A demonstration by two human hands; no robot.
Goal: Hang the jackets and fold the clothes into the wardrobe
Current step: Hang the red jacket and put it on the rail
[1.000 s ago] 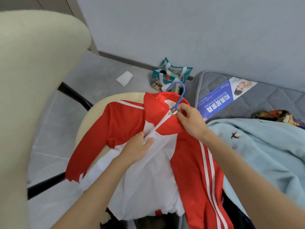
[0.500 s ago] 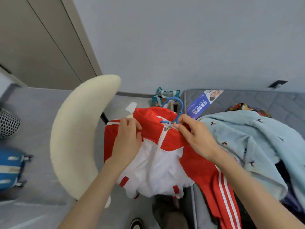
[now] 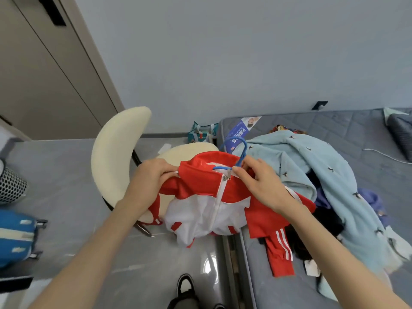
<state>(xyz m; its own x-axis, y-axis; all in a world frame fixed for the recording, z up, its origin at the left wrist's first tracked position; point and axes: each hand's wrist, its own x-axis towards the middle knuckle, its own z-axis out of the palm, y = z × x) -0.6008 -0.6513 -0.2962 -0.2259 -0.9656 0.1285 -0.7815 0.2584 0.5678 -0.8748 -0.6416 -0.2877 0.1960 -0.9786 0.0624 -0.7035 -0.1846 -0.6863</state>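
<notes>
Grey mattress (image 3: pixel 334 130) lies right of the cream chair (image 3: pixel 116 152). I see the red-white jacket (image 3: pixel 200 186) above the chair seat; left hand (image 3: pixel 151 177) grips its collar, right hand (image 3: pixel 260 184) pinches the blue hanger (image 3: pixel 239 150). The leaflet (image 3: pixel 239 130) text is unreadable.

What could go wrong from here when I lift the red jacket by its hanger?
1. One sleeve of the red jacket trails onto the mattress among heaped clothes. It may snag or drag the light blue garment along.
2. The left hand bunches the shoulder, so the jacket may sit crooked on the blue hanger and slip off.
3. The right hand only pinches at the hanger's neck, so the hanger could twist.
</notes>
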